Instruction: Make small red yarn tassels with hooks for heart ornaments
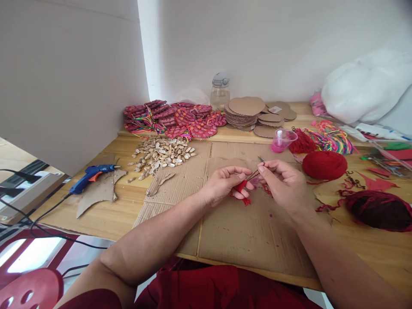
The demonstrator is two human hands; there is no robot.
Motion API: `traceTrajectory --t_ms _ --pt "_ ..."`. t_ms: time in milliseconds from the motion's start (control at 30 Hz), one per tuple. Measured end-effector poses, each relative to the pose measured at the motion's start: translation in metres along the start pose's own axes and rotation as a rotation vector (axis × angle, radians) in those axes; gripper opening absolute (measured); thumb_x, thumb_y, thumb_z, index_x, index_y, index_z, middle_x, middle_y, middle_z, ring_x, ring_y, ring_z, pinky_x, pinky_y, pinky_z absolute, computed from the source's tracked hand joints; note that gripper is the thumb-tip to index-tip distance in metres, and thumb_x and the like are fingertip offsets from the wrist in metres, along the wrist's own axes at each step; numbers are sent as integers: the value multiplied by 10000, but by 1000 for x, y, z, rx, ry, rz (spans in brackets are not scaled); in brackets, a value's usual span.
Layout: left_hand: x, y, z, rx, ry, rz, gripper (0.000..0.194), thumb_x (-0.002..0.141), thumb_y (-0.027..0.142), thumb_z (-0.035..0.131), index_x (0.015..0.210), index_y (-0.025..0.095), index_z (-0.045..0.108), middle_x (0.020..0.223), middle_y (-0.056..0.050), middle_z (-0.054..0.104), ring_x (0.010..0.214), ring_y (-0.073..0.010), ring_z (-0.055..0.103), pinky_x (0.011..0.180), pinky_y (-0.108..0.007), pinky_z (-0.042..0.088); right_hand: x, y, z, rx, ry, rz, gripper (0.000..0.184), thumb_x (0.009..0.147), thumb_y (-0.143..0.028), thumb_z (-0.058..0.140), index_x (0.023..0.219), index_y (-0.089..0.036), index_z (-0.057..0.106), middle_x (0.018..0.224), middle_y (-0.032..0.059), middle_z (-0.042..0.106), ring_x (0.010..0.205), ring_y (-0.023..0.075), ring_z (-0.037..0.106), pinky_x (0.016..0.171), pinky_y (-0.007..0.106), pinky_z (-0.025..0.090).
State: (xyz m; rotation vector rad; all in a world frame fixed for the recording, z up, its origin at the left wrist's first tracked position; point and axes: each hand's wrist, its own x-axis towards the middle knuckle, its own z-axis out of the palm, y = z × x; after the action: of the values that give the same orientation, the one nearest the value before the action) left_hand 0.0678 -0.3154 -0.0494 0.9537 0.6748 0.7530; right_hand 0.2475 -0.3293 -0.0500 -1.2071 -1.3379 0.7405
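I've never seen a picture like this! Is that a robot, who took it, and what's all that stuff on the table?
No robot here, just a person with two bare hands. There is one picture, from a camera worn on the person's head, looking forward and down.

The left hand holds something small and red. The right hand pinches a thin dark strand that reaches toward the left one.

Under them, cardboard covers part of a wooden table. On the left are a blue glue gun and a heap of what look like peanut shells. On the right sits a bright red yarn ball. Farther back are a bottle and stacked cardboard discs.
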Motion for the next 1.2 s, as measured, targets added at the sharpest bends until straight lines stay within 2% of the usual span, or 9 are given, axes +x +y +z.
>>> traceTrajectory --t_ms 267,400,667,800,867,967,1067,1133,1200 --pt "1 -1 1 24 102 -83 284 786 328 726 898 73 667 706 -70 694 540 -99 645 497 -173 509 -5 -6 2 -193 80 -181 119 846 -297 649 852 -181 676 771 38 690 615 134 608 592 267 489" --pt "0 0 2 23 98 -132 348 698 347 790 860 58 686 687 -69 686 531 -98 641 490 -169 511 -8 -9 3 -258 88 -241 103 857 -276 641 856 -177 669 764 34 685 598 129 596 576 256 473" --pt "-2 -1 5 66 88 -170 322 641 315 811 798 83 652 672 -70 685 503 -107 634 442 -165 488 -6 1 3 -255 41 -249 104 887 -277 607 899 -192 666 805 28 674 622 128 582 599 258 472" --pt "-1 -1 7 16 167 -103 335 645 331 807 802 108 613 696 -58 686 491 -107 634 421 -159 481 -2 4 -2 -244 103 -176 212 877 -321 611 1047 -197 631 929 62 669 745 165 613 617 271 480" --pt "0 0 7 -20 224 -63 341 654 341 803 810 116 601 786 -70 703 498 -106 644 423 -162 486 -1 3 -5 -224 106 -113 220 867 -360 619 1014 -197 634 903 63 663 753 179 610 608 275 471" --pt "1 1 6 -55 278 -21 359 651 348 807 839 130 593 912 -79 711 504 -114 658 427 -178 500 -2 0 -4 -193 -90 4 218 857 -407 623 842 -195 672 774 48 664 689 181 592 611 288 457" --pt "0 1 7 -47 293 10 386 652 381 809 851 146 576 867 -55 705 505 -118 656 430 -186 504 -7 -4 2 -85 -345 129 231 840 -407 642 798 -188 701 749 40 684 705 181 596 667 301 460" --pt "-1 1 9 -8 282 31 392 664 410 800 844 150 568 808 -37 693 512 -116 649 441 -191 510 -10 -5 7 42 -425 207 224 830 -400 660 829 -181 706 757 34 695 723 175 605 700 305 464" --pt "-3 1 11 46 259 50 387 683 431 784 838 150 567 748 -22 673 528 -121 649 459 -201 521 -12 -7 10 148 -450 277 235 819 -406 679 850 -174 702 738 25 690 704 164 607 700 304 466"
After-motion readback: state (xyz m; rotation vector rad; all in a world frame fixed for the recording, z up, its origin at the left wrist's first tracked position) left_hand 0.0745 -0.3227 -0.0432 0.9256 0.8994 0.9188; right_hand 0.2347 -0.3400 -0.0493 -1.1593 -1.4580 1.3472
